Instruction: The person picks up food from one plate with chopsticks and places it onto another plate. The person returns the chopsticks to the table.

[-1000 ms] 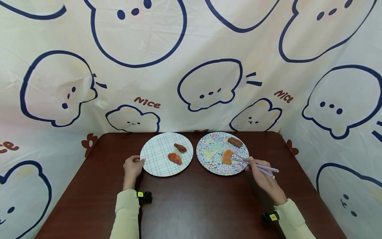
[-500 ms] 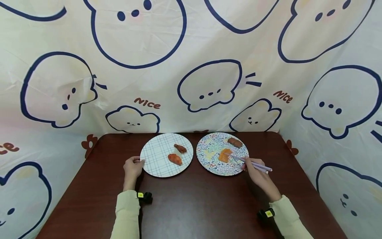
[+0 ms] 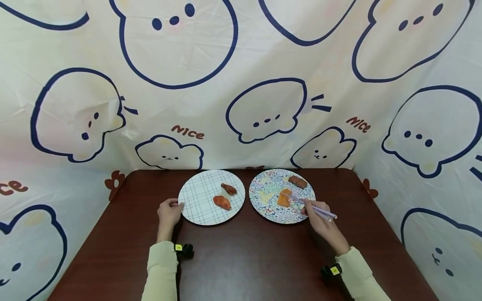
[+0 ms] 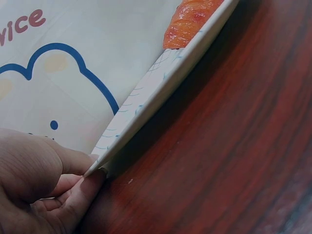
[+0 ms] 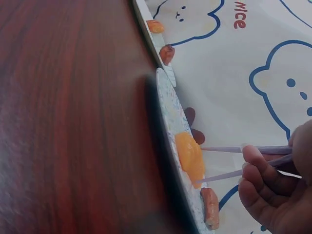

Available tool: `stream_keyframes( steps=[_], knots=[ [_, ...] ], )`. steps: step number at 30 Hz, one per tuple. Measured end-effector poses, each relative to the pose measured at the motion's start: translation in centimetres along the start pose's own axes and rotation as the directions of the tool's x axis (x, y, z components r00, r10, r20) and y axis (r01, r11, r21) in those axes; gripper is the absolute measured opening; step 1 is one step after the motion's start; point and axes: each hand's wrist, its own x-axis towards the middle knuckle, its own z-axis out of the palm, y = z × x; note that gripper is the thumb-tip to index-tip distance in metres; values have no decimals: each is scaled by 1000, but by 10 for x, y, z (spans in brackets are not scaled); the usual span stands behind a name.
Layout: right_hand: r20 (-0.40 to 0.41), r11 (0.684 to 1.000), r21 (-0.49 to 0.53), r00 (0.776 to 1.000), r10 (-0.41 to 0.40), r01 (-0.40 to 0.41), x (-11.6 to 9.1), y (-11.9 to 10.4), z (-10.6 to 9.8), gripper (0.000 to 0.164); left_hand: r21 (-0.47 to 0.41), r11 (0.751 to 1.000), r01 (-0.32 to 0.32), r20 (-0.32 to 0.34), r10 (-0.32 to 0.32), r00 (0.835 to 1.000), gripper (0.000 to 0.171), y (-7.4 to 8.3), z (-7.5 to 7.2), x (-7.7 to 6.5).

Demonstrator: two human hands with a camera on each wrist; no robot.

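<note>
My left hand pinches the left rim of a white plate with a blue grid, thumb above and fingers below, as the left wrist view shows. On that plate lie a small brown drumstick and a glossy orange-red piece of chicken. In my right hand is a pair of pale purple chopsticks. Their tips reach an orange, soft-edged food piece on the multicoloured speckled plate, one stick at either side of it in the right wrist view. Behind it lies a brown oblong meat piece.
Both plates stand side by side near the back edge of a dark brown wooden table. A cream cloth with bear drawings hangs behind and along both sides.
My right hand has moved left with the chopsticks, and the orange piece has shifted slightly left on the speckled plate. The left hand stays at the rim of the grid plate.
</note>
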Motion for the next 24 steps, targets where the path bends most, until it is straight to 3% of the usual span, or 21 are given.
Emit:
stream_keyframes(
  steps=[3, 5, 9, 11, 14, 17, 23, 24],
  knots=[
    [2, 997, -12, 998, -70, 70, -2, 0, 2, 45, 8, 1000, -4, 3, 4, 1000, 42, 0, 0, 0],
    [8, 983, -36, 984, -177, 177, -3, -1, 4, 41, 11, 1000, -5, 3, 5, 1000, 42, -1, 0, -1],
    [34, 902, -108, 909, -416, 417, -7, -4, 10, 33, 17, 1000, 1, 8, -2, 1000, 41, -3, 0, -3],
    [56, 863, -161, 877, -477, 479, -8, -6, 13, 32, 15, 1000, 0, 6, 0, 1000, 41, -4, 1, -3],
    [101, 836, -257, 874, -475, 484, -8, -8, 18, 33, 10, 1000, -4, 1, 4, 1000, 41, -3, 2, -3],
    [137, 836, -289, 885, -445, 466, -9, -7, 19, 30, 8, 1000, -4, 1, 4, 1000, 41, -3, 2, -2],
    [65, 850, -179, 868, -493, 496, -5, 3, 10, 23, 14, 1000, -17, -10, 17, 1000, 40, -1, 1, 0],
    [40, 862, -152, 874, -484, 484, -4, 5, 8, 25, 14, 1000, -19, -12, 19, 1000, 40, -1, 1, 1]
  ],
)
